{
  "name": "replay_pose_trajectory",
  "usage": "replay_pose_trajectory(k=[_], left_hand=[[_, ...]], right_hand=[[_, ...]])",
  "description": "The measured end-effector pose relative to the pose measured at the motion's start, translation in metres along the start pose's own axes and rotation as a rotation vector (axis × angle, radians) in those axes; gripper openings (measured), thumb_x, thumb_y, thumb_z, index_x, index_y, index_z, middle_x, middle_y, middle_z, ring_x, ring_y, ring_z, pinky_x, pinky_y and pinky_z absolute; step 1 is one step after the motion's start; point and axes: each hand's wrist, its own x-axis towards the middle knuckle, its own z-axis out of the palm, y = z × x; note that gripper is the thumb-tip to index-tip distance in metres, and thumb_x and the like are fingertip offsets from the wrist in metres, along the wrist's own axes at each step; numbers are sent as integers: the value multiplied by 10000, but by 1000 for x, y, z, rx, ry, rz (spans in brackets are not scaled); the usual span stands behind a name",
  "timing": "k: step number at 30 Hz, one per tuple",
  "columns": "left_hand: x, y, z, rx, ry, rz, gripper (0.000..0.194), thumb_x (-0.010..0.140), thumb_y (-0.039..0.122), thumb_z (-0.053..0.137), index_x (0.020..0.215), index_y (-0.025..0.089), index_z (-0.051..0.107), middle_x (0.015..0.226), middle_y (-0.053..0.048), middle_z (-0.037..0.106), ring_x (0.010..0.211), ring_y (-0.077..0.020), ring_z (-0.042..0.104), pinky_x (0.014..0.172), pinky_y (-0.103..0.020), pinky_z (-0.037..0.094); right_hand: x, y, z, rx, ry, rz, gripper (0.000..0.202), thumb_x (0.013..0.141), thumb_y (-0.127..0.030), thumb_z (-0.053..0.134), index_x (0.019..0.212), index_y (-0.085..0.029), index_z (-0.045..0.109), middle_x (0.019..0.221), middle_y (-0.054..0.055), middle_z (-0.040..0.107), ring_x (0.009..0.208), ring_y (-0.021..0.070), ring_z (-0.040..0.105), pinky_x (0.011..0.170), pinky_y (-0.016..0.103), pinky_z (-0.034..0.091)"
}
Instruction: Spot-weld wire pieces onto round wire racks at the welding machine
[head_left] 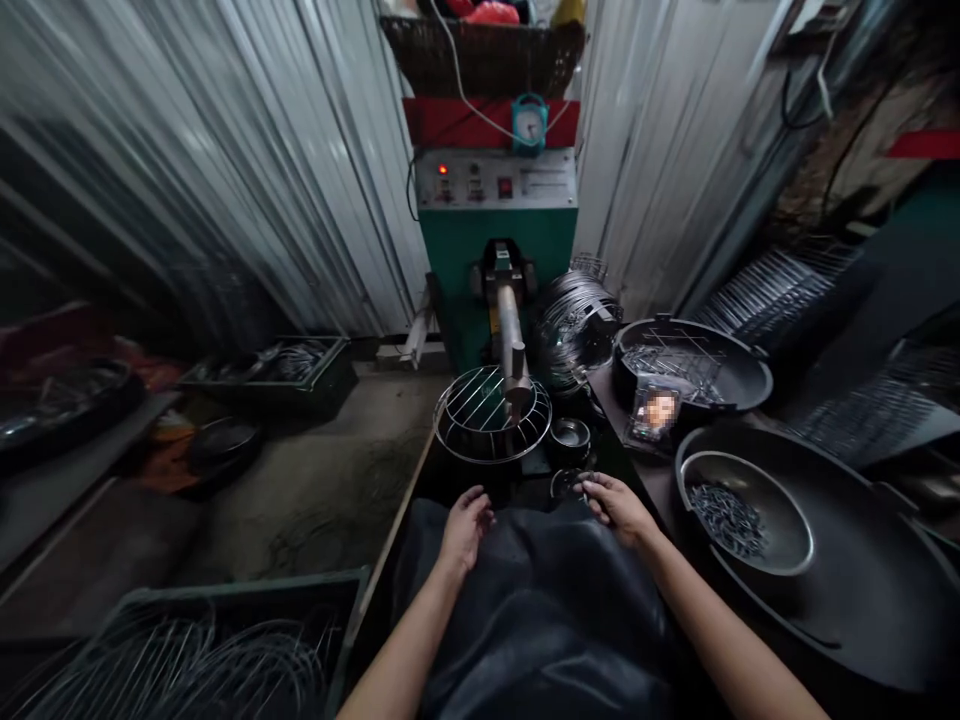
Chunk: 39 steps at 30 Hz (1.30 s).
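Observation:
My left hand [466, 528] hovers above the near edge of a dark apron-like sheet [540, 610], its fingers loosely curled and apart, with nothing visible in them. On the other side my right hand [616, 508] is closed in a pinch on a small metal piece [586, 492], too small to name exactly. Beyond both hands, a round wire rack [459, 450] with parallel bars rests under the metal arm [511, 335] of a green machine [450, 235]. A small round metal dish [570, 436] stands to the right of the rack.
A bowl [799, 520] of small metal pieces sits inside a large dark pan [862, 610] at right. Behind it, another pan [750, 385] holds wire parts. Bundled wire rings [574, 315] hang beside the machine. Crates of wire [217, 650] and metal parts [300, 360] stand at left.

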Motion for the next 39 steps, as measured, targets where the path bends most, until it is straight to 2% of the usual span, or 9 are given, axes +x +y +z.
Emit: replay_pose_trajectory(k=[5,9,13,18,21,24,30,35,39], left_hand=[[24,71,2,73,156,175,412,701,446,617,994,175,515,885,-57,517,704,-136,527,594,-267,436],[50,129,20,232,191,204,492,665,541,615,983,174,534,974,-79,492,841,-192,504,676,-342,449],[67,159,35,404,188,135,464,628,441,699,938,129,554,946,-106,504,906,-244,487,691,-385,444],[82,170,36,470,144,-26,291,654,304,675,832,102,564,720,-53,517,607,-152,502,497,-250,418],[82,170,30,434,88,-63,193,632,230,670,739,122,550,620,-23,509,468,-110,455,380,-189,336],[71,167,22,358,49,-70,153,614,161,658,687,138,525,579,-9,509,430,-105,464,342,-183,339],[49,158,11,299,52,-109,164,595,145,654,680,145,514,536,-3,511,399,-113,465,326,-189,348],[43,152,10,267,118,-123,200,569,166,668,655,153,488,525,9,502,392,-112,452,363,-220,390],[39,149,14,179,146,-120,214,554,121,646,620,152,445,485,39,440,375,-81,399,348,-189,344]], right_hand=[[-10,38,-16,-346,169,-150,279,705,-421,532,880,-211,584,467,-34,522,364,125,446,391,253,365],[-23,76,-16,-607,114,-260,201,742,-377,502,849,-241,604,563,-7,575,488,166,540,533,301,448],[-26,79,-10,-708,62,-236,189,791,-297,450,851,-225,614,652,-3,610,523,149,564,583,278,463],[-24,58,-16,-701,102,-123,229,810,-203,433,911,-188,638,639,-6,625,473,119,566,566,239,467],[-28,56,-22,-818,199,-225,228,807,-188,471,947,-174,650,849,64,681,710,163,641,734,272,481],[-31,62,-24,-872,149,-246,201,781,-163,512,914,-154,663,917,95,682,854,197,635,805,289,463],[-29,68,-23,-456,128,46,166,784,-156,467,867,-156,611,537,-39,555,391,80,493,416,189,381],[-32,61,-21,-131,111,76,68,738,-161,472,767,-159,534,614,-51,553,389,43,465,350,156,303],[-35,60,-18,-100,177,64,95,709,-172,486,804,-176,492,590,-70,552,384,41,451,343,146,276]])
